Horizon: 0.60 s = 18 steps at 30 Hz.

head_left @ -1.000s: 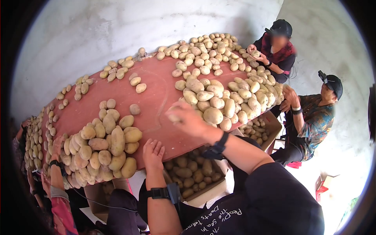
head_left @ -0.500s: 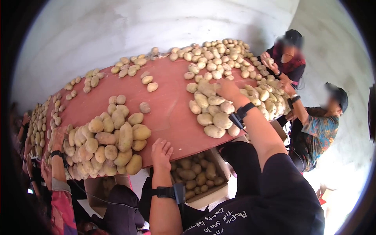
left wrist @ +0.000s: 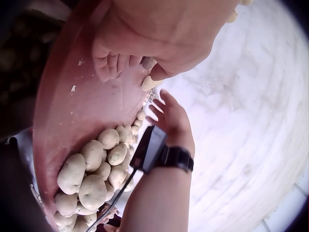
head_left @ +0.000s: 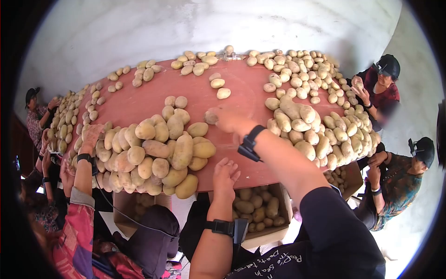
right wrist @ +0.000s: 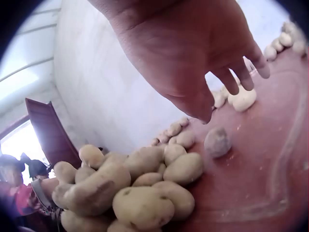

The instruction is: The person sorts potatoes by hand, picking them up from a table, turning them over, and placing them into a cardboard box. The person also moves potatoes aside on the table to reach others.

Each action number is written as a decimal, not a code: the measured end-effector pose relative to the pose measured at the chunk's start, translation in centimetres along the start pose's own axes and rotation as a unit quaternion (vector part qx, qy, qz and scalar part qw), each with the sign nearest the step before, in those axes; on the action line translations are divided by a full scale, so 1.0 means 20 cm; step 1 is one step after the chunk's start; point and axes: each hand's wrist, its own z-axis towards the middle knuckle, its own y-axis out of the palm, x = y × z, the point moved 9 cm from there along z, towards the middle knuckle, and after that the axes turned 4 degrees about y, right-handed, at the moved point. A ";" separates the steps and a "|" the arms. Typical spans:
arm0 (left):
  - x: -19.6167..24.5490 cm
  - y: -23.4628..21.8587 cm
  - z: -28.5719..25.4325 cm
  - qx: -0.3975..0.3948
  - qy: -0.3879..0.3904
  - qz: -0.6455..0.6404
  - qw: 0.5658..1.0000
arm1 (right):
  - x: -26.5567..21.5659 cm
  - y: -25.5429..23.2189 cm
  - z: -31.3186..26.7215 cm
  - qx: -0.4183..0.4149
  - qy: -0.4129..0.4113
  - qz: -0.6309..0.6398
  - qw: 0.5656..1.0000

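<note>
My right hand [head_left: 232,121] reaches over the middle of the red table [head_left: 246,100], its fingertips right at a lone brownish potato [head_left: 211,116]. In the right wrist view the fingers of that hand are spread and stretched out, just above this potato [right wrist: 217,142]. The left hand [head_left: 225,179] lies at the table's near edge with fingers loosely bent and nothing in them. A big pile of potatoes [head_left: 160,149] stands to the left of it. To the right of my right arm lies another pile of potatoes [head_left: 302,123].
Cardboard boxes of potatoes [head_left: 260,207] stand under the near edge. Smaller potatoes [head_left: 190,60] line the wall side. A neighbour's hand [head_left: 90,139] touches the left pile. Two people [head_left: 388,102] sit at the right end, another person [head_left: 39,109] at the far left.
My right hand has gone from the right-hand pile leftward to the lone potato. The head view has turned, shifting the table's near part rightward. My left hand stays at the edge.
</note>
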 end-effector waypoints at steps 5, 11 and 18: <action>0.01 0.00 0.02 -0.009 -0.001 -0.014 1.000 | -0.02 0.18 0.05 0.037 0.014 0.047 0.998; 0.03 -0.01 0.02 -0.016 -0.004 -0.018 1.000 | 0.08 0.19 -0.07 -0.011 0.056 0.031 0.998; 0.01 -0.03 0.01 -0.042 0.005 -0.024 0.999 | 0.12 -0.53 -0.79 0.142 0.003 0.161 0.977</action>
